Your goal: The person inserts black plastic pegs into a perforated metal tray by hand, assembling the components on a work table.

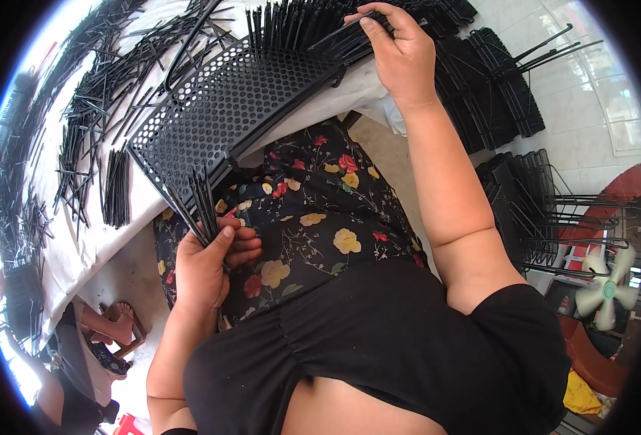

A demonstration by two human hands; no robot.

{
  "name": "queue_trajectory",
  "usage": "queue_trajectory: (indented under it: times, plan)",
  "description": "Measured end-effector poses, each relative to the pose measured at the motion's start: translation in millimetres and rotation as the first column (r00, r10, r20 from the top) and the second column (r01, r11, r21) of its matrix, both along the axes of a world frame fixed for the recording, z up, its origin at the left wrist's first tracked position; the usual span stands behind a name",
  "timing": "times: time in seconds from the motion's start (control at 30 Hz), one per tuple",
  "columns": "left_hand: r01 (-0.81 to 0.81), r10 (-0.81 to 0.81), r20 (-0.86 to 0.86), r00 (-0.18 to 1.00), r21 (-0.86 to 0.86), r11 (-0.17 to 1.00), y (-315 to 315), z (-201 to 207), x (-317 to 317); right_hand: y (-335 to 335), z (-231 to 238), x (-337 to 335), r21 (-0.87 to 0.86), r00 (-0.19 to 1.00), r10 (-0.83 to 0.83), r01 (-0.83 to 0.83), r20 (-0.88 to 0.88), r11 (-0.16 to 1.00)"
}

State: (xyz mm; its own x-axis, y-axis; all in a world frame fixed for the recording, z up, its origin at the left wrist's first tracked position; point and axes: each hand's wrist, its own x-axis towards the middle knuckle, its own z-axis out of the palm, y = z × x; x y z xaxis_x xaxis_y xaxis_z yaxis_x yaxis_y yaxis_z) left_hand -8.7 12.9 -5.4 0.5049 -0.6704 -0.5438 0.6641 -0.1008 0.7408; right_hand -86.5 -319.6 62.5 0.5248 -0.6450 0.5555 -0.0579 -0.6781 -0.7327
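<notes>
A small bunch of thin black sticks (203, 203) is gripped in my left hand (217, 250), thumb over them and fingertips curled, at the near edge of the table. My right hand (404, 54) is stretched to the far right, thumb and forefinger pinched on a thin black stick beside a pile of similar pieces. Between the hands lies a black perforated panel (233, 109) with round holes and a raised rim, tilted along the table's front edge. Behind it stands a dense row of upright black sticks (284, 29).
Loose black sticks (110, 87) are strewn over the white-covered table (74, 254). Stacked black racks (484, 90) stand at the right, with more wire-legged ones (545, 210) below. A fan (607, 290) is at the lower right. Another person's foot (123, 322) shows at lower left.
</notes>
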Motion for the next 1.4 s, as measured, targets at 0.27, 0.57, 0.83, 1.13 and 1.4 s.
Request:
queue_trajectory:
  times: [0.27, 0.57, 0.83, 1.13, 1.4]
  plan:
    - [-0.006, 0.006, 0.001, 1.0, 0.013, 1.0, 1.7, 0.9, 0.8, -2.2, -2.3, -3.6, 0.07, 0.996, 0.053, -0.058, 0.07, 0.996]
    - [0.007, -0.007, 0.011, 1.0, -0.003, 1.0, 1.4, 0.6, 1.1, -16.3, -2.7, -3.8, -0.095, 0.969, 0.247, -0.247, -0.007, 0.964]
    - [0.013, -0.014, 0.023, 1.0, 0.011, 1.0, -2.0, 1.1, 2.8, 3.2, 7.3, 4.5, 0.085, 0.995, 0.021, -0.013, -0.099, 0.996]
    - [0.004, -0.004, 0.024, 1.0, 0.021, 1.0, -0.7, 1.3, 3.6, 1.7, -8.7, 8.0, -0.068, 0.997, -0.079, 0.08, 0.023, 0.994]
    - [-0.008, 0.008, 0.013, 1.0, 0.0, 1.0, 0.2, -0.8, 4.8, -3.7, -20.1, 15.0, -0.095, 0.987, -0.087, 0.101, 0.135, 0.99]
